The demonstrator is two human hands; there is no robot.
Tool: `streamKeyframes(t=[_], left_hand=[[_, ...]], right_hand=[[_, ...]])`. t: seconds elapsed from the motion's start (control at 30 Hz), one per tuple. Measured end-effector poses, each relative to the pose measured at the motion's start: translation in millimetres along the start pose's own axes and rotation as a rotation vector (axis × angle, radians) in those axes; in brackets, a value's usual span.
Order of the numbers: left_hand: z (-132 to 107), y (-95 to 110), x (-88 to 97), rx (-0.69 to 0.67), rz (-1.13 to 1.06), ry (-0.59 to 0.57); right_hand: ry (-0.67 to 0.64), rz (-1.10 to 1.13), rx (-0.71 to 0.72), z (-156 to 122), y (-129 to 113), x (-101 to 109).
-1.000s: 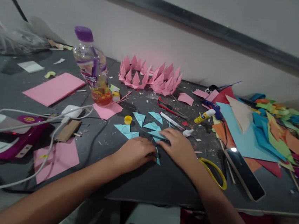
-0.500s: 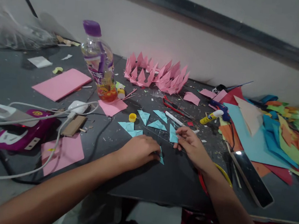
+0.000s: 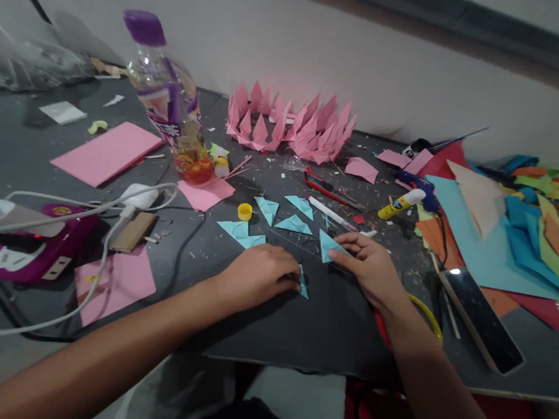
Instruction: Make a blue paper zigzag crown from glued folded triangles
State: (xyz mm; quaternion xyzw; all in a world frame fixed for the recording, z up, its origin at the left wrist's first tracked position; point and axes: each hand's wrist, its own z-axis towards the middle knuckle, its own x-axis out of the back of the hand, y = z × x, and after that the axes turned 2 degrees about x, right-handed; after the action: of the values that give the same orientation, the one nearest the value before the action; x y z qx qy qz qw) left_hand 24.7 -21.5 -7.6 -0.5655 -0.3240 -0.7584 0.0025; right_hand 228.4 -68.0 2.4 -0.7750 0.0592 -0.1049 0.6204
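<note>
My right hand (image 3: 370,264) pinches a light blue folded paper piece (image 3: 328,245) between thumb and fingers, just above the dark table. My left hand (image 3: 266,272) rests on the table with curled fingers on another blue folded piece (image 3: 305,283), which pokes out past the fingertips and is partly hidden. Beyond the hands lie several more blue folded pieces (image 3: 294,224), one of them a joined pair (image 3: 241,233) near a yellow cap (image 3: 244,211). A white pen-like stick (image 3: 331,212) and a red utility knife (image 3: 331,189) lie behind them.
Two pink paper crowns (image 3: 262,125) stand at the back. A tilted-looking drink bottle (image 3: 171,107) stands left, near a purple device (image 3: 39,245) with white cables. To the right are a glue stick (image 3: 401,203), a glue gun (image 3: 424,189), a phone (image 3: 481,321) and coloured paper (image 3: 483,249).
My right hand has turned the blue folded piece, and its fingers now lie more behind it. The left hand stays put. The camera view has shifted slightly.
</note>
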Motion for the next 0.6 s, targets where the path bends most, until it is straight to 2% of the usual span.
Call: streamKeyframes(t=[0.33, 0.43, 0.6], left_hand=[[0.5, 1.2, 0.7, 0.012, -0.017, 0.009], [0.7, 0.5, 0.8, 0.017, -0.027, 0.013], [0.8, -0.3, -0.8, 0.016, -0.024, 0.016]], right_hand=[[-0.008, 0.084, 0.031, -1.9, -4.1, 3.1], [-0.011, -0.032, 0.036, -2.5, -6.1, 5.1], [-0.105, -0.334, 0.192, -10.5, -9.4, 10.6]])
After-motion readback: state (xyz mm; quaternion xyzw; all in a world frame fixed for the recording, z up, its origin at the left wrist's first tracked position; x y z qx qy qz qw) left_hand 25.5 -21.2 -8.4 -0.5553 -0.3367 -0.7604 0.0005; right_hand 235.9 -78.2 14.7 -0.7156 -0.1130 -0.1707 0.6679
